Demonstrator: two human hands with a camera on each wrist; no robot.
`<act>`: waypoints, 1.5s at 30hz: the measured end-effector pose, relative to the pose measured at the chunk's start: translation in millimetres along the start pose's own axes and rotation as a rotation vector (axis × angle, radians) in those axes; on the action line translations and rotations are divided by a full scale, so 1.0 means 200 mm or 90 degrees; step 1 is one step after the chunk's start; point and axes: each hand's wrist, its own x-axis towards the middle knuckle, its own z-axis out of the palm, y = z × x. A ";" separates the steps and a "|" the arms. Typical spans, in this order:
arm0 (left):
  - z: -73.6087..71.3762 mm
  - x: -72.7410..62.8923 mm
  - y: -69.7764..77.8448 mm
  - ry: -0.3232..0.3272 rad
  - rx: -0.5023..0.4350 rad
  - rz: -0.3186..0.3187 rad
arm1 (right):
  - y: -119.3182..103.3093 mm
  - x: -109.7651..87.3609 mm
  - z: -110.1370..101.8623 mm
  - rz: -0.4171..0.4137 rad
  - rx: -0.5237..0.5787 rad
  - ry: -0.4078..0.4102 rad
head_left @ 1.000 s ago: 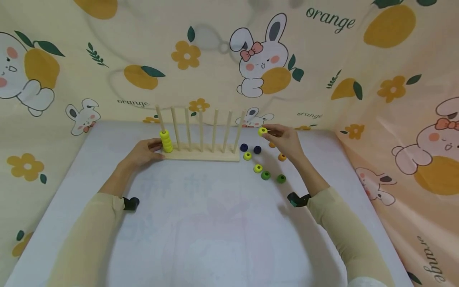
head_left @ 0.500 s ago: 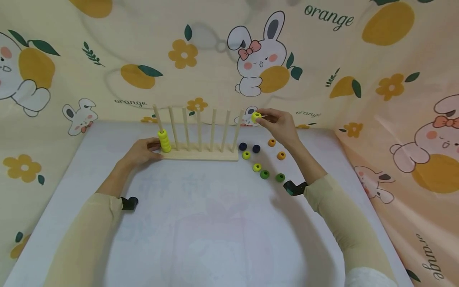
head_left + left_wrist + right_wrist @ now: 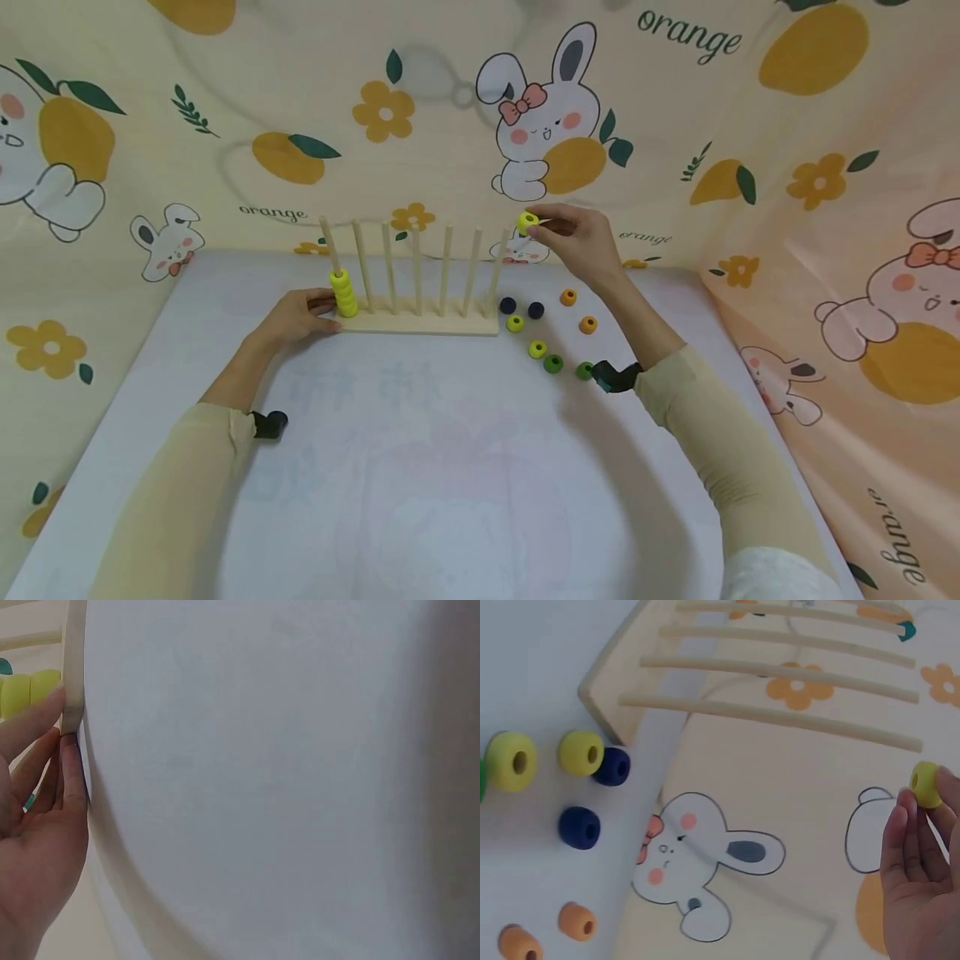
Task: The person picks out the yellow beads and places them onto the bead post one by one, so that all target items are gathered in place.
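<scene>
A wooden peg rack with a row of upright pegs stands on the table. Several yellow beads are stacked on its leftmost peg. My left hand holds the left end of the base; in the left wrist view the thumb lies along the base's edge beside the yellow beads, other fingers at its end. Between thumb and fingertips, my right hand pinches a yellow bead, raised near the top of the rightmost peg. In the right wrist view that bead is just off the peg's tip.
Loose beads lie right of the rack: two dark blue, two yellow, two orange and two green. The right wrist's camera overlaps one green bead. A printed cloth hangs behind the white table.
My right hand has lifted the yellow bead up and left from above the loose beads to near the rightmost peg's top. My left hand stays at the rack's end.
</scene>
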 end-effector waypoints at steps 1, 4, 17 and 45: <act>0.00 0.00 0.00 0.000 0.003 -0.002 | -0.01 0.01 0.00 -0.005 0.001 0.001; -0.01 0.00 0.00 -0.003 0.006 0.002 | -0.05 0.02 0.01 -0.024 0.010 0.000; -0.01 0.00 0.00 0.010 0.028 -0.001 | -0.16 0.10 0.07 -0.058 0.035 -0.033; 0.00 0.00 0.00 0.017 0.040 -0.004 | -0.36 0.22 0.28 -0.101 0.059 -0.122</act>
